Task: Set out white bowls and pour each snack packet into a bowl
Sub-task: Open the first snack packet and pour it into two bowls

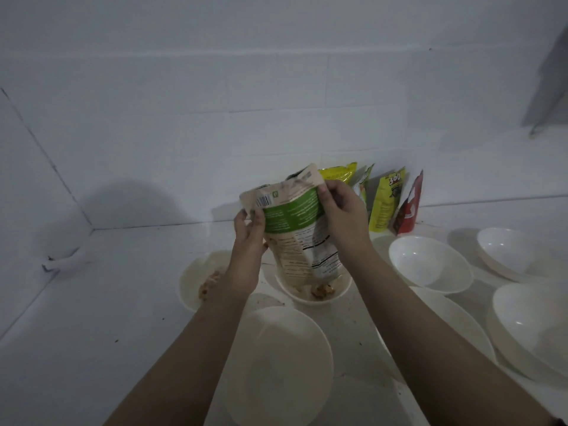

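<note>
Head view puts both of my hands up over the white counter (129, 302), gripping one beige and green snack pouch (295, 229) that is turned upside down. My left hand (249, 238) pinches the pouch's left edge just below the barcode, and my right hand (341, 213) clasps the right edge near the raised bottom seam, so both are closed on the packet. Its mouth points down into a small white bowl (313, 290), where I can see brownish snack pieces (322, 292) lying at the bottom. Just to the left, partly hidden by my left wrist, a second bowl (196, 281) also holds brownish pieces. A large bowl (276, 364) sits nearest me between my forearms, and it looks bare inside. To the right I count more white bowls: one (430, 262) beside the pouring bowl, one (519, 253) further right, one (531, 330) at the right edge, and another (455, 318) partly under my right forearm. Against the back wall, behind my right hand, stand yellow packets (384, 204) and a red packet (408, 207), upright and close together.
</note>
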`<state>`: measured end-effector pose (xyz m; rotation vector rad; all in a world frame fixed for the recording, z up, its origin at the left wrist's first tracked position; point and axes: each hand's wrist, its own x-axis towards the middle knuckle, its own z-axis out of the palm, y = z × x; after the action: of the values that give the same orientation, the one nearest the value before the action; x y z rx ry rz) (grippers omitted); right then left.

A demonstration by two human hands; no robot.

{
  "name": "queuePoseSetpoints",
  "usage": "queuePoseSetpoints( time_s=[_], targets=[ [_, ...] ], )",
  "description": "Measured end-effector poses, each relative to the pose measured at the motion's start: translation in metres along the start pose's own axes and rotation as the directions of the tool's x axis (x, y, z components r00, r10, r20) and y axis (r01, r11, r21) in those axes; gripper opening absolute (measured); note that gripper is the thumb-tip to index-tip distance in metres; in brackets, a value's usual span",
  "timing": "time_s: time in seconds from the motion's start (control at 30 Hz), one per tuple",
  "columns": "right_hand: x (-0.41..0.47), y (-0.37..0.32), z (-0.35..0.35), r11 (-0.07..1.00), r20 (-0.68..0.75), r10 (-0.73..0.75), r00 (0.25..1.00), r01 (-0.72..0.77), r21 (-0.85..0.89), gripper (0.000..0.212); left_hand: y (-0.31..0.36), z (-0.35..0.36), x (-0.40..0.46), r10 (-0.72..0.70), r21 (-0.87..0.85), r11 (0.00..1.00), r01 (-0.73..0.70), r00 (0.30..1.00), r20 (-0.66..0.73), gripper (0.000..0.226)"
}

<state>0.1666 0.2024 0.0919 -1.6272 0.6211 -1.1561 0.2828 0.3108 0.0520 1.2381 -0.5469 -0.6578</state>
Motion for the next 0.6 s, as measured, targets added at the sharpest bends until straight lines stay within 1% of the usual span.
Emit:
queuePoseSetpoints(
  time_s=[0.07, 0.1, 0.17, 0.2, 0.23, 0.3, 0.37, 0.43, 0.47, 0.53, 0.6],
  targets=[
    [-0.004, 0.001, -0.004, 1.000, -0.005, 0.007, 1.000, -0.007, 0.005, 0.019, 0.005, 0.011, 0.000, 0.001, -0.058, 0.998, 0.002, 0.999, 0.048, 0.060],
    [-0.005, 0.001, -0.005, 1.000, -0.012, 0.012, 1.000, -0.012, 0.013, 0.021, 0.009, 0.015, 0.002, 0.011, -0.061, 0.998, -0.009, 0.999, 0.045, 0.051],
    [-0.007, -0.001, -0.012, 0.996, -0.065, 0.059, 0.996, -0.055, 0.066, 0.027, 0.016, 0.024, 0.004, 0.052, -0.039, 0.998, -0.050, 0.998, 0.044, 0.042],
    [-0.009, -0.003, -0.016, 0.991, -0.072, 0.094, 0.993, -0.087, 0.099, 0.031, 0.018, 0.028, 0.006, 0.079, -0.015, 0.997, -0.078, 0.996, 0.050, 0.040],
    [-0.011, -0.005, -0.019, 0.986, -0.048, 0.125, 0.991, -0.119, 0.114, 0.033, 0.020, 0.031, 0.006, 0.102, 0.009, 0.995, -0.103, 0.993, 0.058, 0.037],
    [-0.014, -0.004, -0.021, 0.980, 0.042, 0.165, 0.985, -0.169, 0.105, 0.031, 0.020, 0.036, 0.009, 0.125, 0.027, 0.992, -0.127, 0.990, 0.069, 0.030],
    [-0.018, -0.004, -0.021, 0.964, 0.071, 0.206, 0.976, -0.215, 0.157, 0.030, 0.020, 0.038, 0.010, 0.125, 0.034, 0.991, -0.128, 0.989, 0.084, 0.025],
    [-0.018, -0.003, -0.022, 0.946, 0.106, 0.225, 0.969, -0.243, 0.216, 0.039, 0.018, 0.039, 0.010, 0.124, 0.025, 0.992, -0.127, 0.987, 0.104, 0.026],
    [-0.018, -0.003, -0.022, 0.940, 0.112, 0.236, 0.965, -0.256, 0.224, 0.036, 0.018, 0.037, 0.010, 0.119, 0.018, 0.992, -0.122, 0.987, 0.111, 0.028],
    [-0.019, -0.003, -0.024, 0.948, 0.105, 0.211, 0.972, -0.229, 0.221, 0.022, 0.020, 0.034, 0.010, 0.125, 0.036, 0.991, -0.129, 0.986, 0.109, 0.028],
    [-0.017, -0.005, -0.026, 0.954, 0.049, 0.165, 0.985, -0.172, 0.245, 0.024, 0.022, 0.027, 0.010, 0.144, 0.077, 0.985, -0.152, 0.984, 0.102, 0.026]
  ],
)
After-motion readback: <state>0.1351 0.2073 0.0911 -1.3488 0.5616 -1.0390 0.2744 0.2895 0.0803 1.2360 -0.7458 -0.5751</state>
